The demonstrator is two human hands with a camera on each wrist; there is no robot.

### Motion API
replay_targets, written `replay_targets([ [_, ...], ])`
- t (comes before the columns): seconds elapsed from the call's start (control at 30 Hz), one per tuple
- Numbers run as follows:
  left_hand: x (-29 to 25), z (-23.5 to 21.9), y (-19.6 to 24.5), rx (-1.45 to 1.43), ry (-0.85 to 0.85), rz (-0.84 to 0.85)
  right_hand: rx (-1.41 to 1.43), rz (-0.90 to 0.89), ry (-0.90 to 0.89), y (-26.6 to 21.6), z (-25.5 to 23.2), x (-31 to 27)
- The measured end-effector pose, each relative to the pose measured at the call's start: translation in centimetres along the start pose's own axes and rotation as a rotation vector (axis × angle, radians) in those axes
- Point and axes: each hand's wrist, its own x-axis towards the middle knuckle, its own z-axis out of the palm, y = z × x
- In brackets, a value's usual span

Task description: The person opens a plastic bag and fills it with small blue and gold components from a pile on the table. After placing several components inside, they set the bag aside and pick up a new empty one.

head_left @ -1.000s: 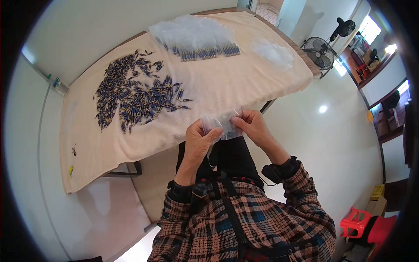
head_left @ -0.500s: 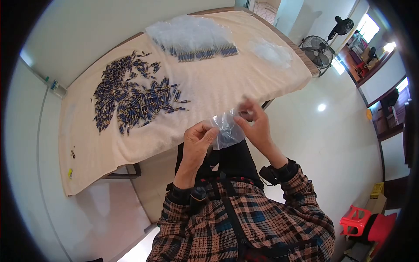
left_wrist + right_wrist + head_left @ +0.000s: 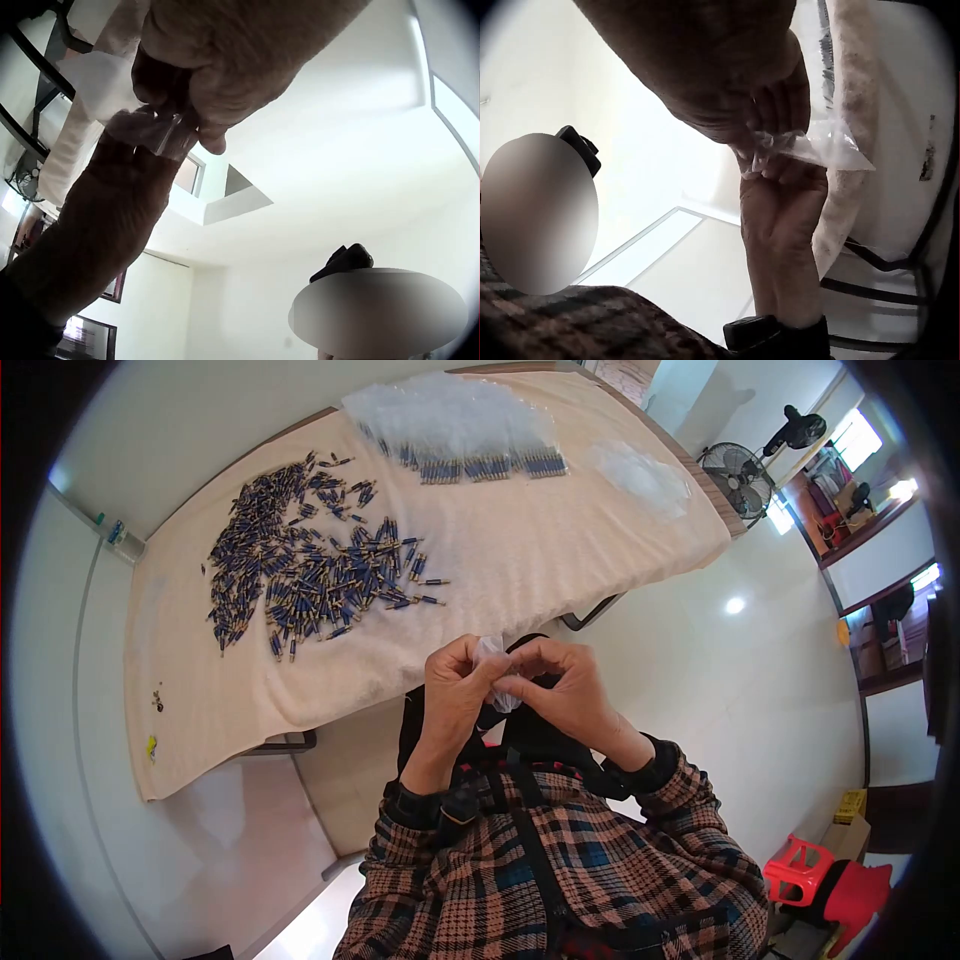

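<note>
In the head view, both hands meet in front of the lap by the table's near edge. My left hand (image 3: pixel 452 682) pinches a clear plastic bag (image 3: pixel 489 648) between thumb and curled fingers. Thumb and fingers of my right hand (image 3: pixel 572 692) pinch the same bag from the other side. The bag is bunched between the hands, and the right wrist view has its clear end (image 3: pixel 836 150) sticking out past the fingers. To the left on the table lies a big loose pile of small blue pieces with gold-coloured ends (image 3: pixel 335 585).
Clear bags (image 3: pixel 450 425) with rows of the blue pieces lie at the table's back. More clear bags (image 3: pixel 645 478) lie at the right on the cream cloth (image 3: pixel 560 545). A fan (image 3: pixel 738 478) and a red stool (image 3: pixel 798 868) stand on the floor.
The bag was spread flat between the hands; now it is bunched up. The right hand lifted off its upper edge, then came back down and in against the left hand.
</note>
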Motion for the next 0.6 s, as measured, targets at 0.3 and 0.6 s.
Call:
replay_targets([
  [0.3, 0.1, 0.6, 1.2, 0.126, -0.058, 0.091, 0.635, 0.159, -0.114, 2.1, -1.4, 1.3],
  [0.6, 0.4, 0.9, 0.6, 0.559, 0.098, 0.114, 0.547, 0.144, -0.23, 1.9, -1.6, 1.8],
])
